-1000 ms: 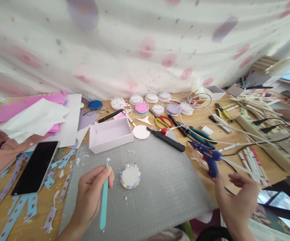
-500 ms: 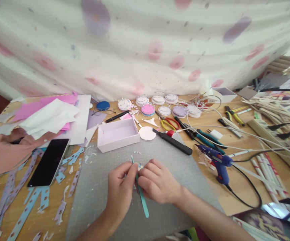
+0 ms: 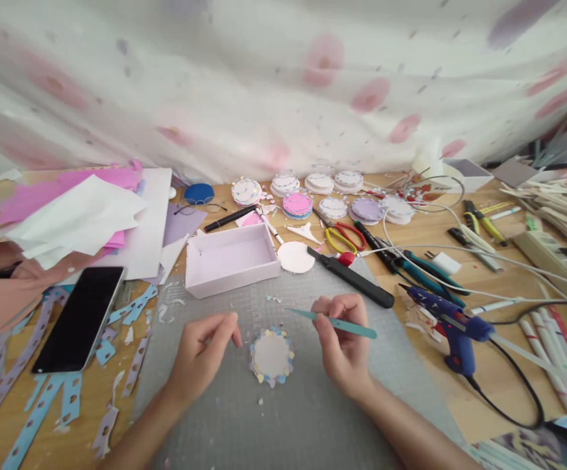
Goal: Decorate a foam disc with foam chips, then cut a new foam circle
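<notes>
Teal tweezers (image 3: 345, 325) lie across my right hand (image 3: 343, 336), pinched between thumb and fingers, their fine tip pointing left above the mat. My left hand (image 3: 206, 349) is closed, thumb against the curled fingers. Anything between those fingertips is hidden or too small to make out. Between the hands a round white paper disc (image 3: 271, 356) rests on the grey cutting mat (image 3: 225, 424). Small blue, yellow and lilac pieces ring its edge. Neither hand touches the disc. Tiny paper scraps (image 3: 274, 299) are scattered just behind it.
Behind the mat stand a white box (image 3: 232, 279), a plain paper oval (image 3: 296, 257) and a black-handled cutter (image 3: 355, 281). Several decorated discs (image 3: 297, 205) line the back. A blue glue gun (image 3: 453, 326) with cables is at right. A phone (image 3: 80, 320) and punched strips (image 3: 36, 424) are at left.
My hands have moved apart, and the decorated disc now shows between them on the mat. The tweezers have swung from pointing away to pointing left in my right hand. The view has shifted slightly.
</notes>
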`<state>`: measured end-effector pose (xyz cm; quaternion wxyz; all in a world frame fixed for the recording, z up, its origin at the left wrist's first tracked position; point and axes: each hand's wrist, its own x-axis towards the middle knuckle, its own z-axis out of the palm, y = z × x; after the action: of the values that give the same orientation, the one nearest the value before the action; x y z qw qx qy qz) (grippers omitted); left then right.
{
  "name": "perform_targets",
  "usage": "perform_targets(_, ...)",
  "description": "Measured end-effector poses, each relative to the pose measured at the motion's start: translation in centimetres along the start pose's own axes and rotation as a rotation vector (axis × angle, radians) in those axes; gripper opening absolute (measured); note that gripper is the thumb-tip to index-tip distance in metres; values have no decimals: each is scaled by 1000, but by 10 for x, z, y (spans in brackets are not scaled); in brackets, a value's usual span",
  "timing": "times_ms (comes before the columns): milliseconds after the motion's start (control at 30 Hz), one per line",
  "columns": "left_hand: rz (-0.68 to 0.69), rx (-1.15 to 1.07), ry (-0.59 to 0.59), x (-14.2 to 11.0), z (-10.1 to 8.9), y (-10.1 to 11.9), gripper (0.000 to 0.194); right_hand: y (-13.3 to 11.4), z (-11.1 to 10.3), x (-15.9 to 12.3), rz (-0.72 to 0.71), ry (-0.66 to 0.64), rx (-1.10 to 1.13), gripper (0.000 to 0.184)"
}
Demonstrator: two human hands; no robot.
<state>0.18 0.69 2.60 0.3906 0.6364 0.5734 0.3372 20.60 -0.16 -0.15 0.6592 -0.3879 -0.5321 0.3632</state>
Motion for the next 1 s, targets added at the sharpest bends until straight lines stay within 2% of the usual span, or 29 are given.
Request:
perform_targets(133, 189, 138, -176, -8, 4, -15, 39, -3, 6, -4, 108, -76, 102, 13)
perform_targets(267, 290, 171, -242, -11, 9, -19, 25, -3, 10, -9, 145, -157, 148, 12)
perform_targets(367, 326, 192, -229, -11, 11, -20, 22, 1, 9, -15, 167, -220, 135, 11)
perform_targets(500, 342, 199, -126, -14, 11, -18, 25, 3, 6, -20, 185, -272, 127, 11)
perform_targets(600, 304, 174, -96, -17, 11, -13, 18, 3, 7, -21, 186, -275, 116, 11)
perform_targets(700, 236, 174, -125, -18, 13, -10, 8, 4, 7, -21, 181, -276, 123, 10)
perform_targets(767, 179, 158, -149, -17, 15, -9, 9, 4, 7, -21, 177, -271, 124, 10)
perform_targets(900, -31, 41, -188, -14, 16, -12, 20, 3, 6, -19, 170, -268, 105, 10)
perform_targets(1000, -209, -41, -208, -15, 15, -17, 22, 2, 8, -18, 156, -264, 86, 10)
